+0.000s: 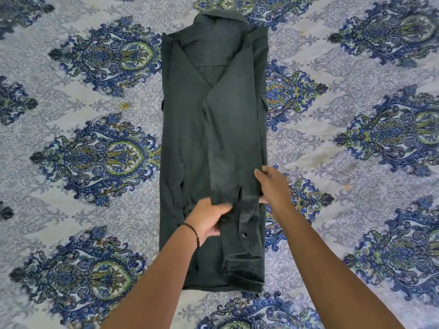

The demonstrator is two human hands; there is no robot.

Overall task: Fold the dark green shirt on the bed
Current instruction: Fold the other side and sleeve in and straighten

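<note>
Matt cloth shirt (213, 129) (metal snap (245, 235))

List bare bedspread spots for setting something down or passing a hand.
Free: wide patterned bedspread on both sides of the dark green shirt; a narrow strip beyond its collar. Crowded: the shirt's near end, where the left hand and right hand grip fabric, forearms crossing the near edge.

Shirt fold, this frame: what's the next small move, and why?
Probably smooth the folded-in sleeve flat before folding the shirt end to end. The dark green button-up shirt already lies as a narrow strip on the patterned bedspread, both sides folded in. But the fabric bunches between the left hand and the right hand, which both grip it.
</note>
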